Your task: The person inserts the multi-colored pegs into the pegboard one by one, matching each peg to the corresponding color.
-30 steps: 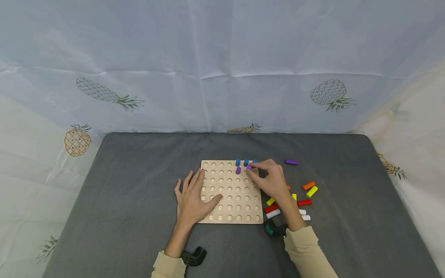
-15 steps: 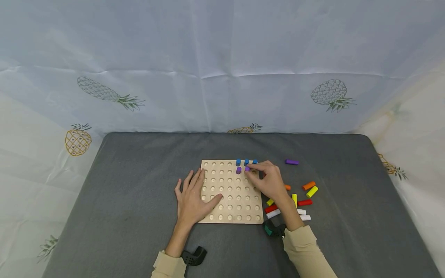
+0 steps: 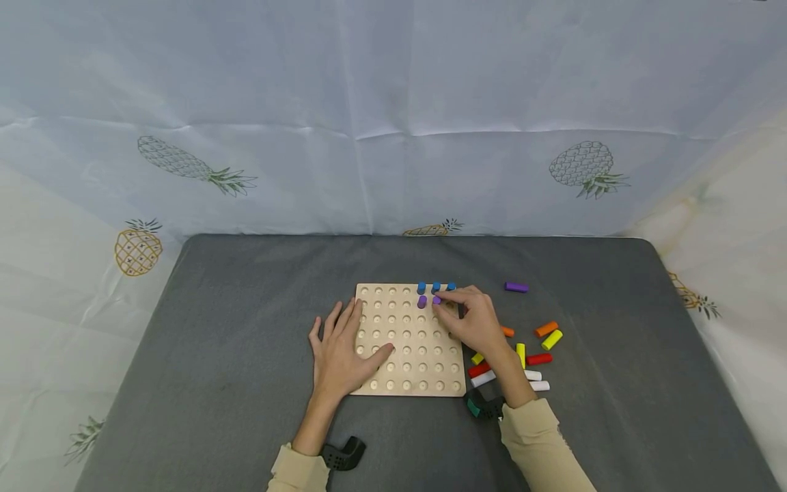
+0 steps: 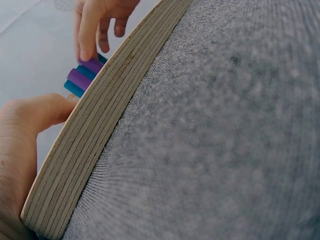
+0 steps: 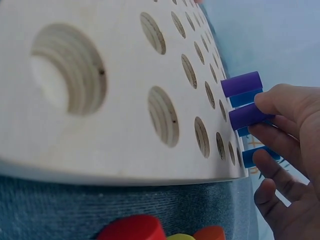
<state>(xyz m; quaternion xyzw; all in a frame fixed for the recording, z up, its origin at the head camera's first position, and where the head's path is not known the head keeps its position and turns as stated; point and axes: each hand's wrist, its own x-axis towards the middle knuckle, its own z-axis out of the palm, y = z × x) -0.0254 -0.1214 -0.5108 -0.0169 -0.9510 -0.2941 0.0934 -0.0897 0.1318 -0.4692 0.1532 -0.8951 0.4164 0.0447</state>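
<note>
The head camera is looking forward and down from above the grey cloth-covered bench, framing the square, pale wooden pegboard from afar. The left-wrist camera is peering closely along its layered edge; the right-wrist camera is skimming its holed face. All three are sharing the purple and blue cylindrical pegs.

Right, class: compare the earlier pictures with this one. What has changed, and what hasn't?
The right hand moved slightly left, bringing its pinched purple peg closer to the other purple peg. Nothing was let go. The left hand stayed on the board; the blue pegs stayed standing.
</note>
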